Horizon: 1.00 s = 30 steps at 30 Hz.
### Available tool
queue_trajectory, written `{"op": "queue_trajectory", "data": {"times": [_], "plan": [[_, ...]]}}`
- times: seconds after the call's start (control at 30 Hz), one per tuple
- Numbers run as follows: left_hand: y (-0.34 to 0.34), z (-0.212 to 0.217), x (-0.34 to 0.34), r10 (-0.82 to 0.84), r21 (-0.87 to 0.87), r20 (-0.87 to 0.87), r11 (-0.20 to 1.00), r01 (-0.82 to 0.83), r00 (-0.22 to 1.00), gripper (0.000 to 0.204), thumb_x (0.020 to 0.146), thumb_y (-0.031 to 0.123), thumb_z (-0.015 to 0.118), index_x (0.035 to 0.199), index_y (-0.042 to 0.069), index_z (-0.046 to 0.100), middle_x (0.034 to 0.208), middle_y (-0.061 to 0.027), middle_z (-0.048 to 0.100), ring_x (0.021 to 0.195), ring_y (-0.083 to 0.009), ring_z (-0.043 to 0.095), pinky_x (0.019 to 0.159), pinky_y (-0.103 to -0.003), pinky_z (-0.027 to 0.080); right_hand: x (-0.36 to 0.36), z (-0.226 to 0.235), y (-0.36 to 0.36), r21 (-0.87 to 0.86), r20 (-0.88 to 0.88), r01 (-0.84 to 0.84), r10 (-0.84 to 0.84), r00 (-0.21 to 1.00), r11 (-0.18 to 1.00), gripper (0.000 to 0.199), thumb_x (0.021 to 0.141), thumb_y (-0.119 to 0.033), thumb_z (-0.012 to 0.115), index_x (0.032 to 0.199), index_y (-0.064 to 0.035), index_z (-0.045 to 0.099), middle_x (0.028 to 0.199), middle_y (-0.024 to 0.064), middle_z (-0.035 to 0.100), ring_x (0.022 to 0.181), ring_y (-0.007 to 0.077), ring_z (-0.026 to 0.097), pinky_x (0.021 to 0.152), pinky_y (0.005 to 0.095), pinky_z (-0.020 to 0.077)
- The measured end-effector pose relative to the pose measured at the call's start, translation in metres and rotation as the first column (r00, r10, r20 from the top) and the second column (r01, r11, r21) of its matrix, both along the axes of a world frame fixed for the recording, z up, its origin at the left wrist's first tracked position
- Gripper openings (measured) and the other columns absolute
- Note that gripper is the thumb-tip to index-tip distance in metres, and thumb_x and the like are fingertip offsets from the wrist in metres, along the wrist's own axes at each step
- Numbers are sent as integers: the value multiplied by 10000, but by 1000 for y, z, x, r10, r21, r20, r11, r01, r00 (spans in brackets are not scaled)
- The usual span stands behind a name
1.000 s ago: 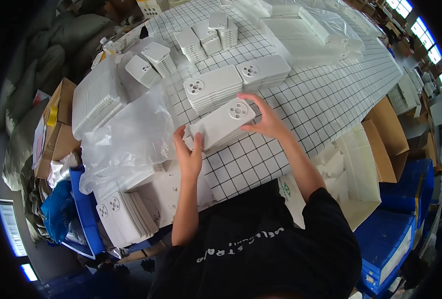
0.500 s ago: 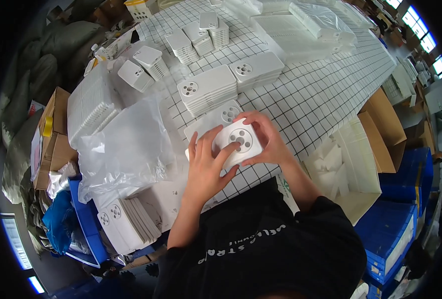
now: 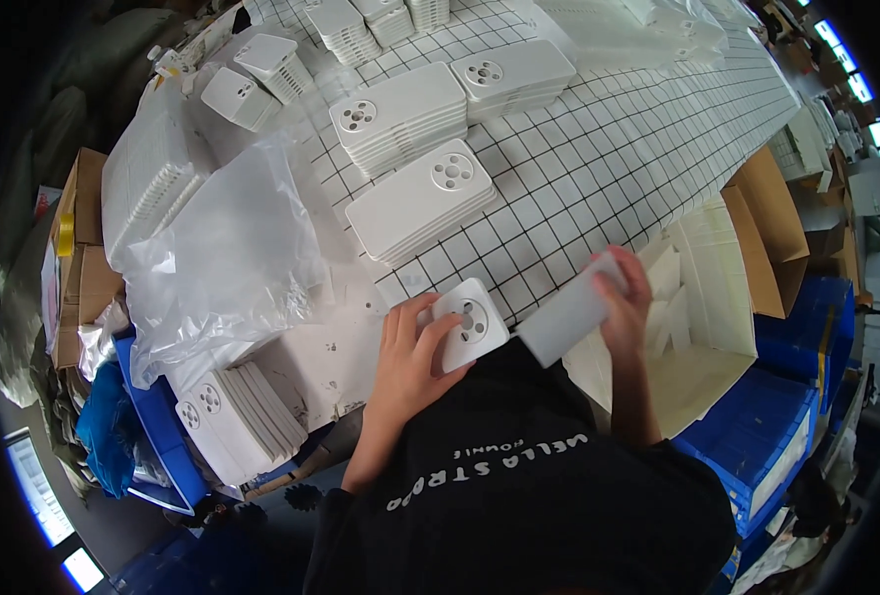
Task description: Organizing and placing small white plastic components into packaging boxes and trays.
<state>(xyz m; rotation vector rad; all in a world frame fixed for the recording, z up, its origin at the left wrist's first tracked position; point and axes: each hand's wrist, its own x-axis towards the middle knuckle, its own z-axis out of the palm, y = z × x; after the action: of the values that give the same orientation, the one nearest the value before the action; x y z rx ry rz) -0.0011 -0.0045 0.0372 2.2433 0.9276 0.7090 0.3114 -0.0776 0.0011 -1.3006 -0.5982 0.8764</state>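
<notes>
White plate: a flat white plastic plate (image 3: 470, 324) with a ring of holes is sitting at the near edge of the gridded surface (image 3: 599, 169), just below the nearest plate stack (image 3: 422, 201).
Left hand: the left hand (image 3: 412, 359) is gripping that plate, fingers curling over its face.
Right hand: the right hand (image 3: 627, 297) is grasping a plain white block (image 3: 571, 311), right of the plate, over an open cardboard box (image 3: 733, 288).
Clear bag: a crumpled plastic bag (image 3: 217, 263) is lying left of the plate.
</notes>
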Motion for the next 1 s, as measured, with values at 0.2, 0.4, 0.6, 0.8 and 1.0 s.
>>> {"op": "queue_trajectory", "data": {"times": [0.2,0.4,0.6,0.8,1.0], "plan": [[17,-8,20,11,147,-149,989,12,989,660,635,155,906,1213,92,594,1371,-142,526,1190,-364,534,970,-474,450,133,17,-60,-128,766,434,-189,614,892,585,886,10,700,1437,-65,518,1398,106,591,1269,236,565,1082,420,437],[39,2,30,-16,223,225,974,-36,974,400,676,72,859,1031,73,675,1135,-95,652,1017,-308,626,856,-409,490,26,56,113,-50,746,-478,352,566,877,943,668,-107,883,1502,-71,444,1530,102,485,1449,281,409,1201,435,299],[45,30,24,40,209,369,970,-125,929,308,716,-31,810,984,48,679,1044,-117,688,951,-281,659,819,-363,516,-22,52,202,-153,700,-731,595,395,665,973,624,-153,929,1479,-92,468,1517,91,475,1420,281,423,1190,421,338],[53,56,15,82,401,216,901,-165,973,465,683,62,854,1106,63,659,1220,-163,629,1108,-339,609,907,-436,507,-34,49,181,329,455,-735,582,674,593,808,614,-55,944,1323,-84,557,1424,89,478,1341,244,484,1168,385,382],[54,58,16,65,210,-12,976,-61,998,745,623,175,899,1311,185,615,1358,-173,520,1119,-385,601,979,-469,483,-85,40,116,530,165,-662,701,693,530,862,631,31,930,1368,-77,497,1475,123,448,1397,253,451,1171,401,391]]}}
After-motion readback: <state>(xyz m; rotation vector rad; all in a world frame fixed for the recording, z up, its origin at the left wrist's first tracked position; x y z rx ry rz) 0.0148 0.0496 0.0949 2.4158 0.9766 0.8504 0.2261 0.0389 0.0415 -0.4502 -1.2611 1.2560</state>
